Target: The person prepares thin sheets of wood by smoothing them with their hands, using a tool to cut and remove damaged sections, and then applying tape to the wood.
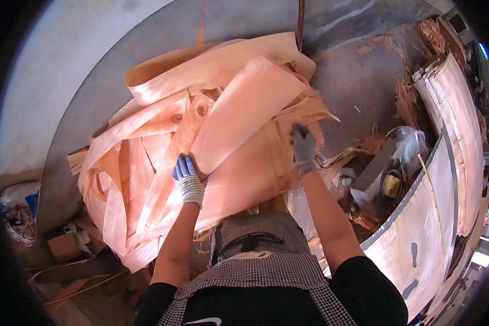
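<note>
A person in a checked apron (266, 261) bends over a big loose heap of thin pinkish veneer sheets (146, 179), curled and overlapping on the grey floor (358, 81). The heap looks largely unsorted: most sheets lie tangled, and only one broad sheet (244, 114) on top is in hand, so most of the handling seems left to do.

The left hand (187, 176), in a blue-tipped knit glove, lies on the near edge of that broad sheet, fingers together and pointing up and away, pressing or gripping the lower left corner; whether the thumb is curled under the edge cannot be told. The right hand (304, 148), in a grey glove, is closed around the right edge of the veneer near the sheet's lower right side, fingers bent down over it. The broad sheet runs up and away from between the two hands, toward the top of the heap.

To the right, well apart from the heap, flat veneer (418, 233) lies spread on a long worktop (450, 168), and clutter with a plastic bag (410, 144) sits between worktop and heap.
</note>
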